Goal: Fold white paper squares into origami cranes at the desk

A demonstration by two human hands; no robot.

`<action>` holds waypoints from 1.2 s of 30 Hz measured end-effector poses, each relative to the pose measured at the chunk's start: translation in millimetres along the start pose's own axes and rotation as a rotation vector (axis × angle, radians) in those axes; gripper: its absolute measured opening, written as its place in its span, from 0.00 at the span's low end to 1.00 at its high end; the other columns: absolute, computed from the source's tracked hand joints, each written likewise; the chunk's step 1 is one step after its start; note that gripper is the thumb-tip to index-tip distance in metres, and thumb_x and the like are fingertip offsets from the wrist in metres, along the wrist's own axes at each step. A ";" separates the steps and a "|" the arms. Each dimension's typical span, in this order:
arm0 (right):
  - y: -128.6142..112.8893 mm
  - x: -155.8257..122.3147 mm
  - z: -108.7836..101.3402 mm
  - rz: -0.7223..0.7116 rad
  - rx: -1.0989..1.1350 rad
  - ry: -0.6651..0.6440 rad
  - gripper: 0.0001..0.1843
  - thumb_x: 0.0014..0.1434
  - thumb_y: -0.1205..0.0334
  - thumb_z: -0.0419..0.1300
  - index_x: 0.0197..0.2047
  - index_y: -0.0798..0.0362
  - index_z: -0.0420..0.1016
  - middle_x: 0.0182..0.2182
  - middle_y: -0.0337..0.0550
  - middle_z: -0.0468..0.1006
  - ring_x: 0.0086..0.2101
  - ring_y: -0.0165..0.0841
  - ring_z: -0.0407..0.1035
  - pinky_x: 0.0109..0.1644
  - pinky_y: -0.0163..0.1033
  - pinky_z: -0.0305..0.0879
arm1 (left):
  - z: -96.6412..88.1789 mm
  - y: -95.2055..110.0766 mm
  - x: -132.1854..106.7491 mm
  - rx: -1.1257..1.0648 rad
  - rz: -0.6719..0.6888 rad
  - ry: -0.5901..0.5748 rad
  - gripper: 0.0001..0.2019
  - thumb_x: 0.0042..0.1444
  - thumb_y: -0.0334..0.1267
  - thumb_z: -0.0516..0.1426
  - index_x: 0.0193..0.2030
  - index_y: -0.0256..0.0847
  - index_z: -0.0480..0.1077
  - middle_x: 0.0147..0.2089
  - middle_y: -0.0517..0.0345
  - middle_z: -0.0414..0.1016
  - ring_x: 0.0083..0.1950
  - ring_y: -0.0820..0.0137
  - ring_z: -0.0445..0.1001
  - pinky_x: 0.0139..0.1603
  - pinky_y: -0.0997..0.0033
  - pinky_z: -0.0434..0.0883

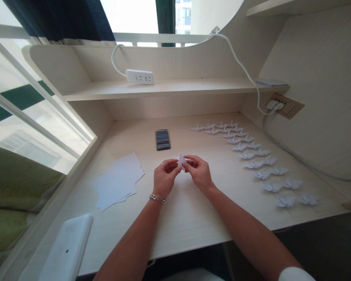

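Both hands meet above the middle of the pale wooden desk (193,218), pinching a small folded piece of white paper (181,159) between them. My left hand (164,177), with a ring and a chain bracelet, grips the paper's left side with thumb and fingers. My right hand (199,171) holds the right side with its fingertips closed on it. A loose stack of white paper sheets (118,180) lies on the desk to the left of my hands. To the right, several folded paper cranes (253,154) lie in two rows running from the back toward the front edge.
A small dark object (163,139) lies behind my hands. A white flat device (66,249) rests at the front left corner. A white power strip (139,77) sits on the shelf, its cable (245,72) running to a wall socket (282,104) at right. Window at left.
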State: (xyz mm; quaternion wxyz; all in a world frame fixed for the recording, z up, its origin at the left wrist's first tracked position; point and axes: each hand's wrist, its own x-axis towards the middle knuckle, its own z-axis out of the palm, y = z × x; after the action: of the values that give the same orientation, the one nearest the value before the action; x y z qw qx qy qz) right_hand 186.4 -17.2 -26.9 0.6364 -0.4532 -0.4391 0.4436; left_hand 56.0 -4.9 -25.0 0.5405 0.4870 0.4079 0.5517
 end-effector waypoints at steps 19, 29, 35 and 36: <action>2.7 -0.2 2.3 0.021 0.002 0.062 0.19 0.44 0.56 0.70 0.40 0.53 0.79 0.31 0.44 0.81 0.29 0.34 0.73 0.30 0.40 0.72 | -1.1 3.8 -0.2 0.016 -0.023 0.020 0.15 0.41 0.36 0.68 0.37 0.35 0.75 0.34 0.53 0.79 0.35 0.68 0.77 0.39 0.66 0.75; -4.0 2.7 -3.9 0.119 0.039 -0.107 0.10 0.40 0.61 0.70 0.28 0.54 0.77 0.25 0.39 0.78 0.27 0.31 0.70 0.34 0.39 0.70 | -3.9 6.4 -0.2 0.057 -0.018 0.005 0.09 0.40 0.33 0.66 0.31 0.35 0.76 0.30 0.55 0.79 0.31 0.70 0.76 0.37 0.69 0.73; -5.0 3.8 -7.9 0.133 -0.002 -0.142 0.06 0.40 0.65 0.66 0.26 0.54 0.78 0.24 0.39 0.78 0.29 0.33 0.71 0.38 0.40 0.69 | -5.9 5.7 -0.9 0.042 -0.079 -0.015 0.07 0.44 0.35 0.63 0.31 0.36 0.79 0.30 0.53 0.79 0.32 0.68 0.77 0.39 0.66 0.74; -4.9 3.9 -8.1 0.127 -0.014 -0.147 0.05 0.40 0.65 0.66 0.26 0.53 0.78 0.24 0.39 0.78 0.29 0.33 0.71 0.38 0.40 0.69 | -6.1 5.6 -0.9 0.045 -0.083 -0.011 0.08 0.45 0.37 0.63 0.31 0.36 0.79 0.30 0.52 0.79 0.32 0.67 0.77 0.39 0.66 0.74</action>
State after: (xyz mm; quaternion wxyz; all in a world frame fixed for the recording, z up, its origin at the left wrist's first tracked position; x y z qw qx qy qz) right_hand 195.8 -15.9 -23.2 0.5700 -0.4508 -0.4580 0.5119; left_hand 48.9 -5.8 -20.8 0.5543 0.4844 0.4371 0.5168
